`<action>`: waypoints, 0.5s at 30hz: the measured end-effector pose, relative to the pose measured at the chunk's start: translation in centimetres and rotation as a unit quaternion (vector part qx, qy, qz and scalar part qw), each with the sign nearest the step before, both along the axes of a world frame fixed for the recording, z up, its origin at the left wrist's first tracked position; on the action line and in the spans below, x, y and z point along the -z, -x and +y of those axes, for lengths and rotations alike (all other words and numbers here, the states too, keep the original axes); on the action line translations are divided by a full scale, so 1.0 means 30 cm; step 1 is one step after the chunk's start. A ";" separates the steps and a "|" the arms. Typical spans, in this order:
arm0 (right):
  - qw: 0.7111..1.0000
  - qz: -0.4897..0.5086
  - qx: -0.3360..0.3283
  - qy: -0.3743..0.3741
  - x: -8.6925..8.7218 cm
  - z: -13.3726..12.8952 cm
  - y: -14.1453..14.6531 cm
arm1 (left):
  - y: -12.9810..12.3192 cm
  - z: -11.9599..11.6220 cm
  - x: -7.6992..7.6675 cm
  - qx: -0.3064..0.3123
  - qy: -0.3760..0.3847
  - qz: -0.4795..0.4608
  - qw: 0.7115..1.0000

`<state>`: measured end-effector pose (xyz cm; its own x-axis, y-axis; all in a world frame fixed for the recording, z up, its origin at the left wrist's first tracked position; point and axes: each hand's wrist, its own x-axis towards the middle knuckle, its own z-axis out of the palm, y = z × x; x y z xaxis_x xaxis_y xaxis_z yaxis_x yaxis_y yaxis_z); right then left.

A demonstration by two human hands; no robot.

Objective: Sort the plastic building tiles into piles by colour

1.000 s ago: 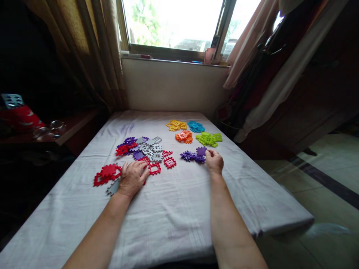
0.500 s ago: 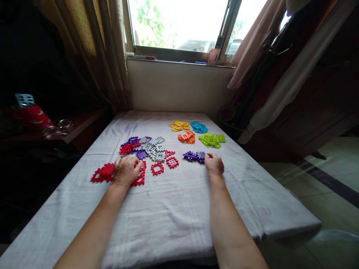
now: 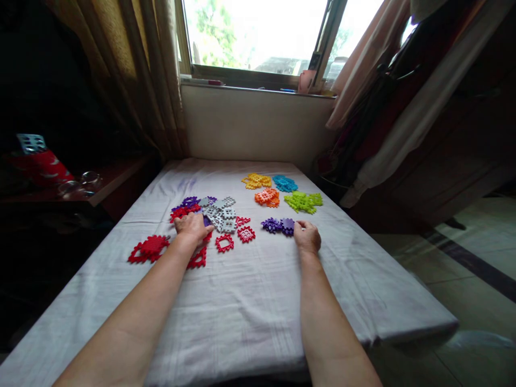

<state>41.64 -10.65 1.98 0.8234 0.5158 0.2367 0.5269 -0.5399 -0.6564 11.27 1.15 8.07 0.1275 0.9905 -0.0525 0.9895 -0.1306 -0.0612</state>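
My left hand (image 3: 192, 228) reaches over the mixed pile on the left, its thumb spread away from the fingers. Its fingertips are at the red interlocking plastic pieces (image 3: 179, 211), next to purple ones (image 3: 189, 202) and grey ones (image 3: 220, 213). Under and beside its wrist lie larger red pieces (image 3: 197, 259). My right hand (image 3: 307, 236) rests on the cloth with curled fingers, at the right edge of a small purple group of pieces (image 3: 277, 226). Whether anything sits inside those fingers is hidden.
Sorted piles of yellow (image 3: 256, 180), blue (image 3: 285, 183), orange (image 3: 267, 197) and green pieces (image 3: 303, 202) lie toward the back right. Loose red frames (image 3: 224, 243) and a red stack (image 3: 153, 247) lie nearer. A white cloth covers the table (image 3: 242, 322).
My left hand has moved forward and right, from the red stack to the mixed pile, and its thumb has spread. My right hand stays beside the purple pieces.
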 end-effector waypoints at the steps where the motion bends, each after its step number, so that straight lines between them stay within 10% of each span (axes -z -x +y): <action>1: 1.000 0.000 0.000 0.001 -0.003 -0.001 0.003 | -0.007 0.010 -0.003 -0.003 0.006 0.003 1.000; 15: 1.000 0.006 -0.017 -0.021 -0.026 0.007 0.015 | 0.076 -0.041 -0.095 0.027 -0.029 0.005 0.999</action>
